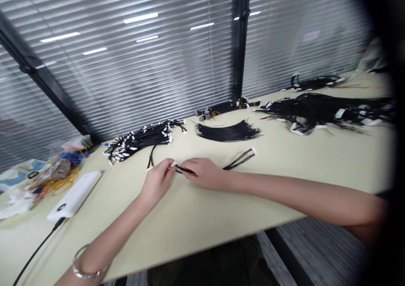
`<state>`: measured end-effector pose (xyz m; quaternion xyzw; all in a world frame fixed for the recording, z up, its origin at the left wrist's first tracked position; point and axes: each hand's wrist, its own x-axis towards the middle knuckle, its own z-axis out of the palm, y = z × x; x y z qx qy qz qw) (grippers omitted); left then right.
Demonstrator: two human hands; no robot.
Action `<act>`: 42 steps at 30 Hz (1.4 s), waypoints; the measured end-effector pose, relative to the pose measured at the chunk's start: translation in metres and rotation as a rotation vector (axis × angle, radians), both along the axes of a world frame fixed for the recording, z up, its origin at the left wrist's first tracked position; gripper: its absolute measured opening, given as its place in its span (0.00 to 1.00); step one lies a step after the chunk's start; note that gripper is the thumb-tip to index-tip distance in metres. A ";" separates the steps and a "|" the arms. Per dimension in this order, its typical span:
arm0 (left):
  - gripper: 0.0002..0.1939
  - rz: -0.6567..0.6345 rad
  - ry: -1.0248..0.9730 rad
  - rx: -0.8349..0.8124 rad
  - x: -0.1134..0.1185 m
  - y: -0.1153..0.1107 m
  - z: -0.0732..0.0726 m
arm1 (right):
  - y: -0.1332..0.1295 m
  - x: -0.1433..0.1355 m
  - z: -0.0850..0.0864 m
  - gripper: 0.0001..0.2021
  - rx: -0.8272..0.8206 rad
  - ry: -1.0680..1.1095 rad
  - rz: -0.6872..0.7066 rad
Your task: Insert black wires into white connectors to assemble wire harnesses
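Between my two hands runs a short black cable (238, 159) with white connectors at its ends. My left hand (159, 177) pinches the white connector (173, 164) at one end. Close beside it, my right hand (202, 173) is closed around the black wires. The other end sticks out past my right wrist, forming a narrow loop that ends in a white connector (253, 151). Just beyond my left hand lies a pile of black cables with white connectors (142, 140). A fanned bundle of loose black wires (228, 132) rests behind my right hand.
More black wires with white ends (319, 109) spread over the right of the table (190, 222). Tied bundles (228, 106) lie near the blinds (158, 66). On the left are a white power bank (76, 195) with a black cord (34, 252) and mixed clutter (60, 172).
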<state>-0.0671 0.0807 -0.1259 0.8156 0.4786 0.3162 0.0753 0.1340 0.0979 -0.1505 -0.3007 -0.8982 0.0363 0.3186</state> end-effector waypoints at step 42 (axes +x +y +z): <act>0.01 -0.063 0.109 0.230 0.003 -0.008 0.005 | -0.009 -0.003 -0.005 0.11 0.178 -0.139 -0.111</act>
